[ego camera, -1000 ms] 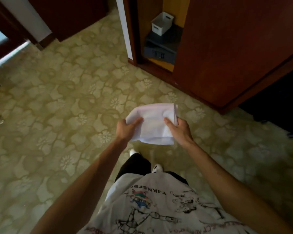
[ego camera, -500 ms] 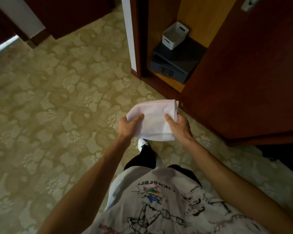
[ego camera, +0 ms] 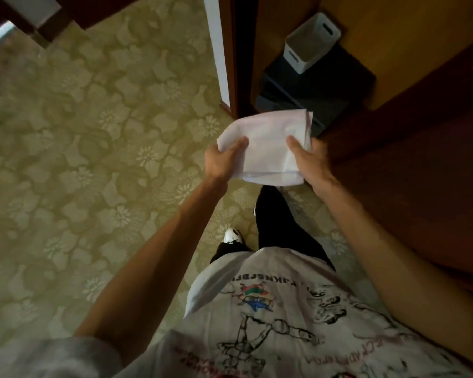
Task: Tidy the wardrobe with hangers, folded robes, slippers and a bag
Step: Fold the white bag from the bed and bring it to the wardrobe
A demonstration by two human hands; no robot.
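From the head camera, looking down, there is one view. The left hand (ego camera: 224, 162) and the right hand (ego camera: 310, 162) are apart, and each one holds a side of one folded white cloth bag (ego camera: 268, 148), with a thumb on top and the fingers tucked under. I think it is the bag, but it could be some other folded cloth. It is up in the air, just in front of the open wardrobe (ego camera: 380, 42), at the far right.

What could go wrong? The bag is soft and floppy. If one hand lets go too soon, the folds may fall open and it will need folding again. The big red-brown wardrobe door (ego camera: 410, 165) is very near the right hand, so that hand or elbow could bump it when reaching in. Inside, low down, a white basket (ego camera: 310, 42) sits on top of a dark safe (ego camera: 311, 88). A push with the bag could knock the basket off. The gap into the wardrobe looks narrow, so the bag may catch on the edge.

Now the count:
- one bag
- one white basket
- one dark safe
- two hands
- one shoe tip (ego camera: 233, 236) near, on the flowery carpet (ego camera: 79, 159)

No hangers, robes or slippers can be seen here.
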